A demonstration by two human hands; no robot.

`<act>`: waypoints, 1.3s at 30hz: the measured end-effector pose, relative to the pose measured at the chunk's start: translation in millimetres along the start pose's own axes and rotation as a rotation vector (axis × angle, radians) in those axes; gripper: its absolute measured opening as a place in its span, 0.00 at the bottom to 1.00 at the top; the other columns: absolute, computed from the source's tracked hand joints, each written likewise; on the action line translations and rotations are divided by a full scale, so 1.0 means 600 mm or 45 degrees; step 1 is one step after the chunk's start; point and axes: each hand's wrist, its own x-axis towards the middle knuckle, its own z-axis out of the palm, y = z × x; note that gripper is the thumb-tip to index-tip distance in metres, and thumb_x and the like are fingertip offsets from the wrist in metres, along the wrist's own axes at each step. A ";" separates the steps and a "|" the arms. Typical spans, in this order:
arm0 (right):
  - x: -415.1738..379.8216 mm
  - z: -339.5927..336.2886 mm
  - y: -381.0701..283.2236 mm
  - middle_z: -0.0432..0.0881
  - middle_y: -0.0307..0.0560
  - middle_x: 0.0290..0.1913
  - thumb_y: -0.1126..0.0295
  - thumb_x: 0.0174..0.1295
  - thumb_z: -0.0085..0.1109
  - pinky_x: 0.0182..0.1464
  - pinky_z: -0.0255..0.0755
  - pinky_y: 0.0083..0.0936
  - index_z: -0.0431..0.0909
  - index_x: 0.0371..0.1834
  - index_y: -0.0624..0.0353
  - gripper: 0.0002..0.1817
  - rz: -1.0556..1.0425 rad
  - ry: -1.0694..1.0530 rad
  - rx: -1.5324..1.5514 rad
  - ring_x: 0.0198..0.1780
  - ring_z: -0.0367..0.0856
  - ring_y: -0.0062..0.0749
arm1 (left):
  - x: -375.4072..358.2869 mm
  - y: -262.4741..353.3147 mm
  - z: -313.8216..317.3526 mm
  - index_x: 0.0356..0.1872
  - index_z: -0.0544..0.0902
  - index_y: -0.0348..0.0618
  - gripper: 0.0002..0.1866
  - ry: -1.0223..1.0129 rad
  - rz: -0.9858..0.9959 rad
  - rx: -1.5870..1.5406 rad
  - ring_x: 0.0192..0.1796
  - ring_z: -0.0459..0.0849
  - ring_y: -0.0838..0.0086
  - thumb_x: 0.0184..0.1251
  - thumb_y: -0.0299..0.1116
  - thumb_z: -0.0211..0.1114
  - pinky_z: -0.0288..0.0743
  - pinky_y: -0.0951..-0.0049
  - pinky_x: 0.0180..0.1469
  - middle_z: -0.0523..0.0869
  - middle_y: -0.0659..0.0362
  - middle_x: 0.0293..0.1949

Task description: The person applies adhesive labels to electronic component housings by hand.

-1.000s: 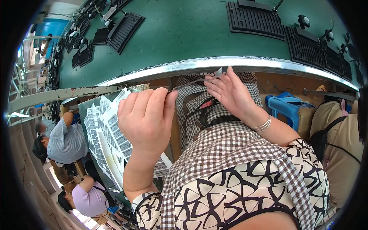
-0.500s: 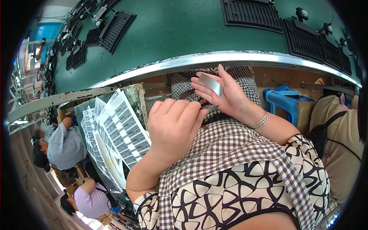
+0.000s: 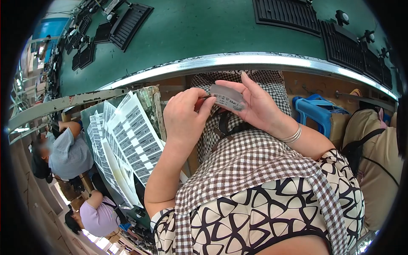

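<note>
A small silver-grey label (image 3: 228,98) with dark print lies across the fingers of my right hand (image 3: 264,108), which is palm up with the thumb raised. My left hand (image 3: 185,114) has its thumb and forefinger pinched at the left end of this label. Something thin and dark shows between those fingertips, too small to make out. Both hands are above my lap, just below the edge of the green table (image 3: 191,38). Sheets of printed labels (image 3: 136,136) lie fanned out to the left of my left hand.
Black ribbed panels (image 3: 287,16) with small round-headed parts lie along the table's far right; more panels (image 3: 131,26) lie at the far left. A blue stool (image 3: 314,114) and a beige bag (image 3: 374,170) are on the right. Two people (image 3: 70,153) sit at the lower left.
My left hand has moved up to the label, and its fingertips now meet the label's left end. The label has turned from a bare shiny face to show print.
</note>
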 end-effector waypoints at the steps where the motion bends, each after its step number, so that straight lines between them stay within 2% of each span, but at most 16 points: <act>1: 0.000 0.000 0.000 0.75 0.52 0.63 0.44 0.78 0.29 0.70 0.64 0.36 0.69 0.67 0.66 0.35 -0.009 -0.015 -0.010 0.66 0.71 0.34 | 0.000 -0.003 0.001 0.32 0.82 0.40 0.10 0.006 -0.005 -0.001 0.27 0.83 0.71 0.56 0.31 0.75 0.74 0.72 0.30 0.83 0.57 0.26; 3: 0.000 0.000 0.001 0.74 0.52 0.64 0.45 0.79 0.30 0.72 0.63 0.38 0.70 0.67 0.66 0.35 -0.026 -0.045 -0.028 0.67 0.69 0.34 | 0.001 -0.008 0.003 0.32 0.82 0.40 0.10 0.017 -0.015 -0.002 0.27 0.83 0.70 0.56 0.31 0.75 0.74 0.72 0.31 0.83 0.57 0.26; 6: -0.001 0.005 0.002 0.74 0.51 0.65 0.46 0.79 0.22 0.73 0.63 0.40 0.70 0.68 0.64 0.36 -0.035 -0.012 -0.070 0.69 0.68 0.35 | 0.003 -0.009 0.004 0.32 0.82 0.40 0.10 0.020 -0.003 0.032 0.27 0.83 0.69 0.56 0.32 0.75 0.75 0.72 0.31 0.83 0.57 0.26; 21: 0.001 -0.001 0.000 0.75 0.52 0.63 0.47 0.80 0.21 0.74 0.62 0.41 0.71 0.67 0.67 0.36 -0.017 -0.060 -0.058 0.68 0.69 0.38 | 0.007 -0.014 0.010 0.37 0.84 0.39 0.10 0.031 -0.004 -0.020 0.29 0.84 0.70 0.57 0.30 0.74 0.76 0.73 0.32 0.85 0.57 0.29; 27: -0.003 0.009 -0.006 0.74 0.56 0.64 0.46 0.79 0.22 0.74 0.62 0.41 0.69 0.67 0.68 0.37 0.025 -0.060 -0.069 0.69 0.69 0.41 | 0.007 -0.015 0.010 0.36 0.85 0.40 0.08 0.013 -0.006 -0.025 0.28 0.83 0.71 0.58 0.29 0.73 0.75 0.73 0.32 0.84 0.57 0.28; 30: -0.003 0.005 -0.004 0.74 0.57 0.63 0.44 0.78 0.28 0.74 0.62 0.38 0.68 0.68 0.69 0.37 0.031 -0.098 -0.033 0.68 0.70 0.41 | 0.008 -0.016 0.009 0.35 0.85 0.39 0.06 0.009 0.047 -0.008 0.27 0.81 0.71 0.59 0.27 0.71 0.73 0.72 0.32 0.84 0.57 0.28; 33: -0.003 0.006 -0.004 0.74 0.58 0.64 0.44 0.78 0.28 0.74 0.62 0.39 0.68 0.68 0.68 0.37 0.041 -0.097 -0.019 0.68 0.71 0.42 | 0.007 -0.019 0.010 0.35 0.85 0.39 0.04 0.012 0.036 -0.048 0.27 0.79 0.71 0.60 0.26 0.70 0.72 0.73 0.31 0.83 0.57 0.28; 36: 0.001 -0.002 -0.002 0.73 0.57 0.65 0.43 0.78 0.28 0.73 0.62 0.38 0.68 0.68 0.68 0.37 0.019 -0.120 -0.019 0.68 0.70 0.40 | 0.008 -0.020 0.009 0.36 0.84 0.37 0.04 0.014 -0.025 -0.150 0.27 0.77 0.75 0.62 0.25 0.69 0.70 0.76 0.31 0.82 0.58 0.27; 39: -0.005 -0.005 -0.019 0.76 0.54 0.62 0.48 0.79 0.35 0.71 0.64 0.35 0.70 0.67 0.67 0.32 -0.089 -0.008 -0.097 0.66 0.73 0.37 | 0.014 -0.025 0.007 0.37 0.83 0.34 0.05 0.035 -0.203 -0.352 0.28 0.75 0.80 0.65 0.25 0.67 0.68 0.79 0.32 0.81 0.62 0.27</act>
